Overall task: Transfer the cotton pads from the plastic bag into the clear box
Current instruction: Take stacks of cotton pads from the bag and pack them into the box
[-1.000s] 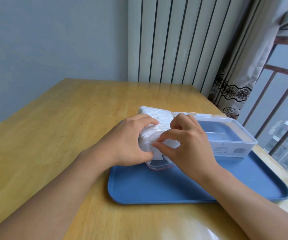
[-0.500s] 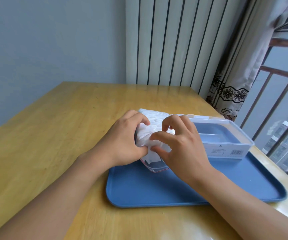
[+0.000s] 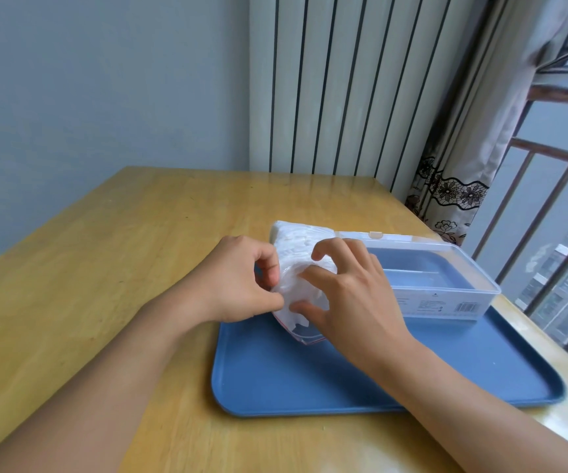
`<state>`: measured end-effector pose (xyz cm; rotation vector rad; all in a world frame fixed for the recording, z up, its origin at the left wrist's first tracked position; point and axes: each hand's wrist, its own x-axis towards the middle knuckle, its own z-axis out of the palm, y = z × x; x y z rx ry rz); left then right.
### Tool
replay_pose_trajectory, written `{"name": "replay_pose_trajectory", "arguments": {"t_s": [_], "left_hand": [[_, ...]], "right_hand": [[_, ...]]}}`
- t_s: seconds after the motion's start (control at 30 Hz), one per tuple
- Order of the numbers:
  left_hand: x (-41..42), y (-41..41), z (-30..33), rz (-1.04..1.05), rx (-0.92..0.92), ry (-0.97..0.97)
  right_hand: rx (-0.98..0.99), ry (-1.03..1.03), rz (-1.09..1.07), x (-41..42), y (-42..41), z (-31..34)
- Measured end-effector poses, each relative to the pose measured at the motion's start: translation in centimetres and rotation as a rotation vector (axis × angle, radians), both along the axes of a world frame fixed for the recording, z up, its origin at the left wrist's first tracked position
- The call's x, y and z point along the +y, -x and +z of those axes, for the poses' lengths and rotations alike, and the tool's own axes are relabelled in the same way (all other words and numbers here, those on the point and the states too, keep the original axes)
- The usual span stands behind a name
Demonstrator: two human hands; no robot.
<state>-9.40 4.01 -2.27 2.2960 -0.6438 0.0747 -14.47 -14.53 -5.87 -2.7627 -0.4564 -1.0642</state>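
Observation:
A plastic bag (image 3: 298, 244) full of white cotton pads lies at the left end of the blue tray (image 3: 344, 380), its red-edged mouth toward me. My left hand (image 3: 238, 285) pinches the bag's left side near the mouth. My right hand (image 3: 347, 295) has curled fingers on the bag's right side, thumb and forefinger at the opening. The clear box (image 3: 446, 288) sits on the tray just right of the bag, lid on, with nothing visible inside it.
The tray rests on a wooden table (image 3: 105, 268) near its right edge. A white radiator (image 3: 337, 83) and a curtain (image 3: 474, 138) stand behind the table, with a window railing at the far right.
Both hands have shifted on the bag's mouth. The right hand's fingers have spread, and the film at the opening is pulled wider between the two hands.

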Motion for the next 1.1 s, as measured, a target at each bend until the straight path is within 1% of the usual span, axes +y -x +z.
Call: {"name": "replay_pose_trajectory", "arguments": {"t_s": [0.13, 0.3, 0.37, 0.4, 0.5, 0.53, 0.6, 0.63, 0.67, 0.73, 0.77, 0.8, 0.87, 0.93, 1.0, 1.03, 1.1], "left_hand": [[0.1, 0.1, 0.1, -0.015, -0.008, -0.026], [-0.1, 0.2, 0.0, -0.011, -0.018, -0.013], [0.0, 0.1, -0.1, -0.008, -0.023, -0.011], [0.0, 0.0, -0.1, -0.007, -0.023, -0.009], [0.2, -0.3, -0.1, -0.014, -0.010, 0.013], [0.3, -0.4, 0.0, -0.025, 0.006, 0.020], [0.6, -0.5, 0.2, -0.065, 0.057, 0.022], [0.7, -0.4, 0.4, -0.091, 0.088, 0.058], [0.7, -0.1, 0.8, -0.125, 0.127, 0.157], [0.1, 0.8, 1.7, -0.206, 0.200, 0.479], [-0.3, 1.4, 2.0, -0.235, 0.229, 0.603], [-0.9, 2.1, 2.1, -0.246, 0.255, 0.670], [-2.4, 3.5, 2.2, -0.239, 0.320, 0.707], [-3.6, 4.2, 2.0, -0.223, 0.371, 0.725], [-4.1, 4.3, 1.9, -0.199, 0.411, 0.773], [-4.1, 4.3, 1.8, -0.189, 0.440, 0.803], [-3.8, 3.9, 1.6, -0.187, 0.497, 0.856]], "right_hand": [[0.008, -0.022, 0.046, 0.0, -0.1, -0.2], [0.058, -0.025, 0.034, 0.4, 0.0, -0.2], [0.095, -0.077, 0.082, 0.2, 0.0, -0.1], [0.137, -0.136, 0.126, 0.0, -0.1, 0.0], [0.304, -0.420, 0.300, -1.0, 0.5, 1.1], [0.361, -0.570, 0.369, -1.3, 0.7, 1.7], [0.458, -0.938, 0.529, -2.0, 1.2, 3.1], [0.500, -1.107, 0.594, -2.4, 1.3, 3.7], [0.524, -1.229, 0.631, -2.8, 1.3, 4.1], [0.540, -1.349, 0.641, -3.4, 1.0, 4.9], [0.561, -1.381, 0.646, -3.4, 0.9, 5.1], [0.587, -1.406, 0.657, -3.4, 0.8, 5.2], [0.629, -1.416, 0.681, -3.4, 0.9, 5.3], [0.629, -1.392, 0.675, -3.3, 1.2, 5.2], [0.569, -1.326, 0.616, -3.2, 1.2, 4.9], [0.507, -1.253, 0.571, -3.1, 1.2, 4.7], [0.313, -1.054, 0.440, -2.8, 0.9, 4.3]]}}
